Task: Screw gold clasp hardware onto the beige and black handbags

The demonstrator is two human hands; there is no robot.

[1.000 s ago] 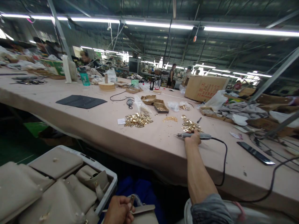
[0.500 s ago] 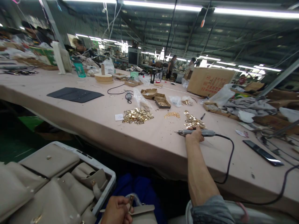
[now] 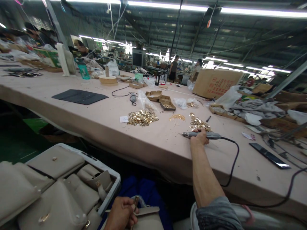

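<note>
Black mat (image 3: pixel 80 96), cardboard box (image 3: pixel 217 84) (red print), phone (image 3: pixel 269 155) lying flat.

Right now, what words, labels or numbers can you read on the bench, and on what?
Nothing reads clearly.
Cardboard box: red print, too blurred to read.
White slip beside the pile of gold fittings: too small to read.
Green carton at far left: print blurred.

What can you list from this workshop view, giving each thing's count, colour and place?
table: one, pale pink, across the middle
metal fittings: three piles, gold, mid-table
corded tool: one, grey, near table edge
mat: one, black, left on table
cardboard box: one, brown, far right
crate: one, white, lower left
beige bags: several, beige, in crate
left hand: one, bottom centre, gripping a loose bag
right hand: one, on table, gripping corded tool
</note>
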